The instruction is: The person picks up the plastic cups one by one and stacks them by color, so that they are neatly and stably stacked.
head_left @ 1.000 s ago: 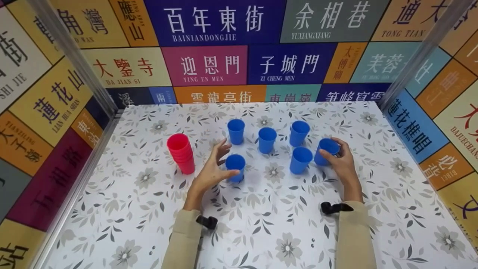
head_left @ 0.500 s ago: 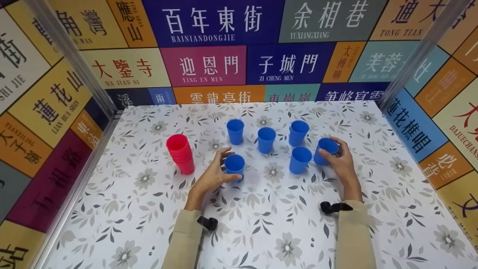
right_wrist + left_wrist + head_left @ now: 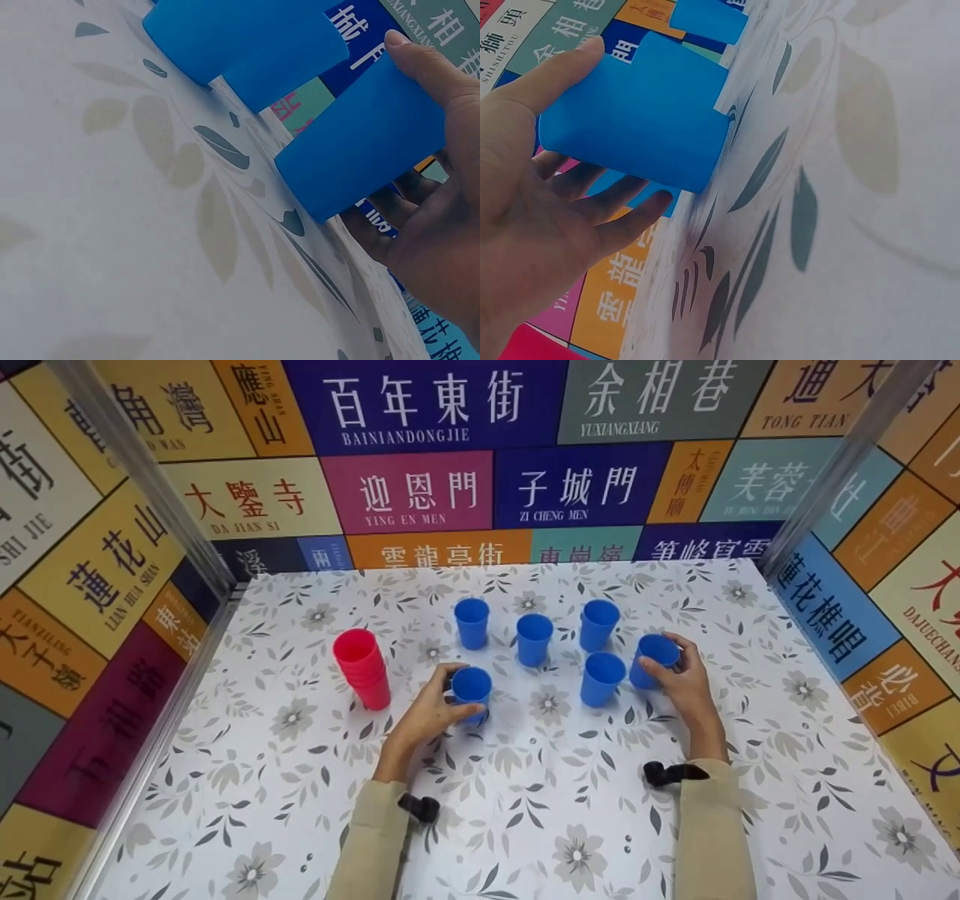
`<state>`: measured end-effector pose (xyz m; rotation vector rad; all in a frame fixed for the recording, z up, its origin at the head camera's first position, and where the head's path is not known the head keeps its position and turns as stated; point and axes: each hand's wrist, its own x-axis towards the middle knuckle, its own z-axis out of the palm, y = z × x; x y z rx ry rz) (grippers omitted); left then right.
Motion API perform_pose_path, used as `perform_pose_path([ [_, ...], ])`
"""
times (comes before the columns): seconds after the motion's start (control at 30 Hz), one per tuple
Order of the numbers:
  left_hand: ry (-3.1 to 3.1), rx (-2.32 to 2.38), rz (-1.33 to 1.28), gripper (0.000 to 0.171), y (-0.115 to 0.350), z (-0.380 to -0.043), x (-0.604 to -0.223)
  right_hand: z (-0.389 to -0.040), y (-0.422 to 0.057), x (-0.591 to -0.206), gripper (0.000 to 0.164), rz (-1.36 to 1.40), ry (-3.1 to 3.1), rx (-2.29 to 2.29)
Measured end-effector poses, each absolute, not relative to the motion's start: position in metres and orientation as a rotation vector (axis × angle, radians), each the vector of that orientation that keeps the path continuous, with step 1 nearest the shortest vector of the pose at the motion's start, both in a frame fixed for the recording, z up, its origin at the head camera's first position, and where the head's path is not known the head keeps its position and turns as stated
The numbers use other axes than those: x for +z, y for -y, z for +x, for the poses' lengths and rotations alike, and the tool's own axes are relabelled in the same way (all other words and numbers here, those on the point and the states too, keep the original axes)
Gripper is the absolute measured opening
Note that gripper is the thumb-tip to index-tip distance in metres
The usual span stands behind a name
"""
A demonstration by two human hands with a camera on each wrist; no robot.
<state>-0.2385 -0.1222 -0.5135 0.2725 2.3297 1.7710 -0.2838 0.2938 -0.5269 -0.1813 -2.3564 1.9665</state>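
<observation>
In the head view my left hand holds an upright blue cup, thumb in front and fingers round the far left side. The left wrist view shows the thumb on this cup near its rim. My right hand grips another upright blue cup at the right end of the group, thumb on the near side and fingers round the far side. Close to it on the left stands a blue cup. Behind stand three more: a left one, a middle one and a right one.
A stack of red cups stands left of my left hand. The white table carries a leaf and flower print. Coloured panels with lettering rise at the back and both sides.
My left hand's fingers have closed in round the near left blue cup, where they stood further apart before. The right hand stays on its cup, and the cups have not visibly moved.
</observation>
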Motion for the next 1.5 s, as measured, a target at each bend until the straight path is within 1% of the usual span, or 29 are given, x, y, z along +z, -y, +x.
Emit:
perform_pose_path([
  [0.3, -2.318, 1.81, 0.305, 0.073, 0.116, -0.24, -0.504, -0.289, -0.294, -0.524, 0.074, -0.154, 2.351, 1.988],
  [0.63, -2.459, 1.642, 0.334, 0.072, 0.103, -0.245, -0.479, -0.283, -0.295, -0.528, 0.075, -0.18, 2.369, 1.983],
  [0.77, -2.498, 1.628, 0.393, 0.072, 0.094, -0.248, -0.468, -0.284, -0.296, -0.528, 0.076, -0.162, 2.375, 1.985],
  [1.0, -2.49, 1.662, 0.487, 0.073, 0.074, -0.252, -0.45, -0.286, -0.298, -0.528, 0.081, -0.161, 2.393, 1.981],
  [1.2, -2.474, 1.637, 0.533, 0.076, 0.053, -0.261, -0.43, -0.286, -0.298, -0.528, 0.078, -0.157, 2.386, 1.971],
  [1.33, -2.465, 1.7, 0.548, 0.073, 0.036, -0.269, -0.418, -0.286, -0.297, -0.527, 0.077, -0.143, 2.368, 1.979],
  [1.5, -2.444, 1.806, 0.529, 0.072, 0.008, -0.276, -0.411, -0.286, -0.298, -0.528, 0.077, -0.152, 2.356, 1.999],
])
